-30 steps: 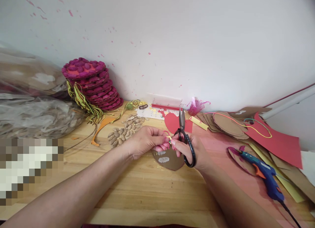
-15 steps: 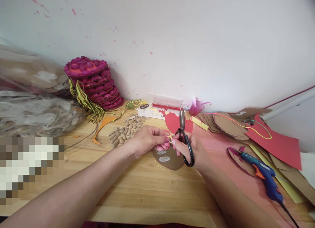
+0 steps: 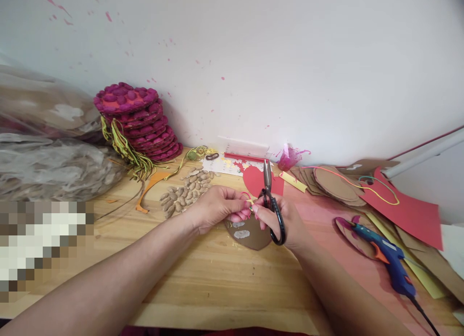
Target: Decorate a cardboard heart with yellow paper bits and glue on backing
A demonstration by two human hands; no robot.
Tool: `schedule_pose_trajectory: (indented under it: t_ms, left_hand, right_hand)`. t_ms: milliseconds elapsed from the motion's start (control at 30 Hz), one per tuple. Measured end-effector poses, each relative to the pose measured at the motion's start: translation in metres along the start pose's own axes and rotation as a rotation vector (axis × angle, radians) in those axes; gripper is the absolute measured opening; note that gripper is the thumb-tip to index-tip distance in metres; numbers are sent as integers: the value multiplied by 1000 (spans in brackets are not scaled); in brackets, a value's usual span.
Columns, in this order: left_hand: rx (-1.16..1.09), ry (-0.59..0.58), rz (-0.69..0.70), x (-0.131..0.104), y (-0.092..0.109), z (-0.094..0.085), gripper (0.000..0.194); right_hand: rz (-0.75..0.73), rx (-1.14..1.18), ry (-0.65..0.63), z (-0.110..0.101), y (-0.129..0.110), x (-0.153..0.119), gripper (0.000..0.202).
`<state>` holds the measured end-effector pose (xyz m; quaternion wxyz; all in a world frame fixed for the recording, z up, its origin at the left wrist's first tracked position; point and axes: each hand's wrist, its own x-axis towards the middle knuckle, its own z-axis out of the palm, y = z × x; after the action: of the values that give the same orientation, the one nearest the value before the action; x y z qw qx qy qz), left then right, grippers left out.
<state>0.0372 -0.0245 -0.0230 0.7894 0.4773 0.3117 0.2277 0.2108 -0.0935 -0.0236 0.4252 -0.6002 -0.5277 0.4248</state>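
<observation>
My left hand [image 3: 223, 205] is closed in a pinch on a small yellow piece [image 3: 250, 201], with a thin pink-red strand [image 3: 245, 194] looping above the fingertips. My right hand [image 3: 284, 215] meets it there, thumb and forefinger at the piece's other side. Black-handled scissors [image 3: 268, 179] hang in that same right hand, blades pointing up and away from me. Below both hands lies a brown cardboard piece [image 3: 257, 240] with a pointed lower edge and two whitish patches. Just beyond the hands is a red paper heart [image 3: 253, 179], partly covered by the scissors.
Peanuts [image 3: 177, 198] lie left of the hands, near a stack of magenta-covered discs [image 3: 145, 128] with yellow-green strings. Cardboard discs [image 3: 335, 186], red paper [image 3: 416, 215] and a blue glue gun [image 3: 395, 263] are at the right. Plastic bags [image 3: 54, 167] fill the left side.
</observation>
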Motion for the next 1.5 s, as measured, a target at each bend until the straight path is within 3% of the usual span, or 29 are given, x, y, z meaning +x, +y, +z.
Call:
schedule_pose_trajectory:
  t_ms: [400, 967, 1100, 1300, 1500]
  left_hand:
    - [-14, -30, -16, 0, 1, -3, 28]
    - [29, 51, 61, -1, 1, 4, 27]
    - [-8, 116, 93, -1, 4, 3, 29]
    - [-216, 239, 266, -1, 14, 0, 28]
    - [-352, 355, 324, -1, 15, 2, 30]
  right_hand:
    - [34, 1, 51, 2, -1, 0, 20]
    - [-7, 9, 28, 2, 0, 0, 24]
    - [0, 40, 15, 0, -4, 0, 29]
    - [121, -40, -93, -2, -3, -6, 35]
    - [48, -101, -148, 3, 1, -9, 36]
